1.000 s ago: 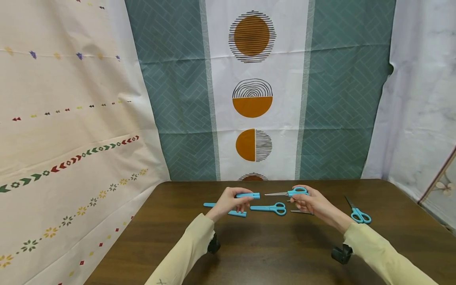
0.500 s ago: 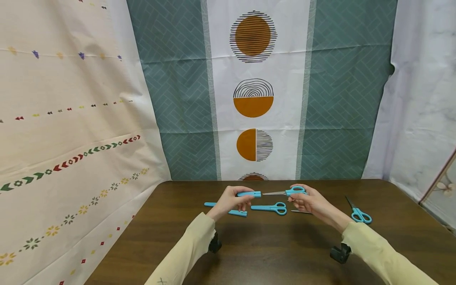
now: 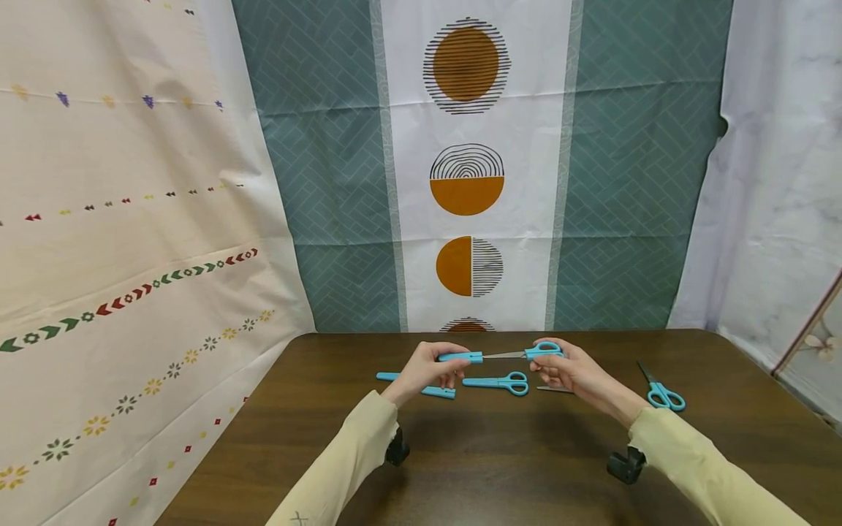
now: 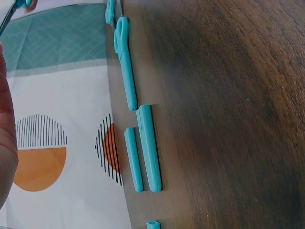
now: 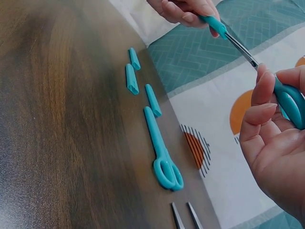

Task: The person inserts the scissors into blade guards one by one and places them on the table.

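Observation:
In the head view my left hand [image 3: 426, 371] pinches a light-blue scissor sheath [image 3: 462, 357] above the table, its mouth facing right. My right hand [image 3: 574, 371] grips a pair of scissors [image 3: 544, 350] by the blue handles, blades pointing left. In the right wrist view the blades [image 5: 240, 49] are together, with their tips at the sheath's mouth; how far they reach inside is hidden. Below, a sheathed pair of scissors [image 3: 496, 383] lies on the table. Loose sheaths lie left of it, including one [image 5: 153, 100] seen in the right wrist view.
Bare blades [image 3: 554, 389] of other scissors show under my right hand, their handles hidden by it. Farther right lies an unsheathed pair of scissors [image 3: 666, 398]. The brown table [image 3: 500, 460] ends at a patterned curtain [image 3: 480, 219] behind.
My right hand has moved slightly left with the scissors, and the gap between blade tips and sheath has closed. My left hand has stayed nearly still.

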Demonstrator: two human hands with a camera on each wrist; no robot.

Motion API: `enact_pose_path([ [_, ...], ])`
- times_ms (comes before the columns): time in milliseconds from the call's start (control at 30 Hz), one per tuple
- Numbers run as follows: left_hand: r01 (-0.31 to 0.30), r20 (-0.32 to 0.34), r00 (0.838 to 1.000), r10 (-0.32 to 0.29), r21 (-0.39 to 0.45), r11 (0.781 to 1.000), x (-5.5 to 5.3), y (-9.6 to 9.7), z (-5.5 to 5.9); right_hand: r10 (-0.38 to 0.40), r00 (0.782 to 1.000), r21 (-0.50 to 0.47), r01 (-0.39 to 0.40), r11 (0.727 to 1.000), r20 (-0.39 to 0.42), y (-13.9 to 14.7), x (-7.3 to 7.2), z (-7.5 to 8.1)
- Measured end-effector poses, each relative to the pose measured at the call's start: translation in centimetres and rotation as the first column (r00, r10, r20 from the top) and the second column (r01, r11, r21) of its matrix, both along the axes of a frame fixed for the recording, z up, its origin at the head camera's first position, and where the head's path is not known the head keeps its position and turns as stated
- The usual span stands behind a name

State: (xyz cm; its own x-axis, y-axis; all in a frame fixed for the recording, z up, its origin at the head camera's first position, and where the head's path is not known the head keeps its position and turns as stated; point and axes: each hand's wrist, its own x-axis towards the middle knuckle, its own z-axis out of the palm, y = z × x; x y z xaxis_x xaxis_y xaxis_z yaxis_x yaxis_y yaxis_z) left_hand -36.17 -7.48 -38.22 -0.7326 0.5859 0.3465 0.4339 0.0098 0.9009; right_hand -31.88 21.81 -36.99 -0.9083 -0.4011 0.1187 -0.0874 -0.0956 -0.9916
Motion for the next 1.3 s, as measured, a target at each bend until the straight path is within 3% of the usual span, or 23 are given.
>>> enact_pose_path([
  [633,0.008,-0.041,0.999,-0.008,-0.004,1.0,-0.2,0.6,-0.3,0.019,1.0,0.012,-0.019,1.0,0.001,-1.0,-0.3,-0.2],
  [900,0.023,-0.01,1.0,-0.023,0.006,1.0,0.1,0.9,-0.2,0.032,0.999,-0.01,-0.032,0.999,0.002,-1.3,0.0,-0.4],
  [1300,0.032,-0.015,0.999,-0.031,0.028,0.999,0.2,1.1,-0.1,0.019,1.0,0.012,-0.02,1.0,0.005,-1.8,0.1,-0.4],
])
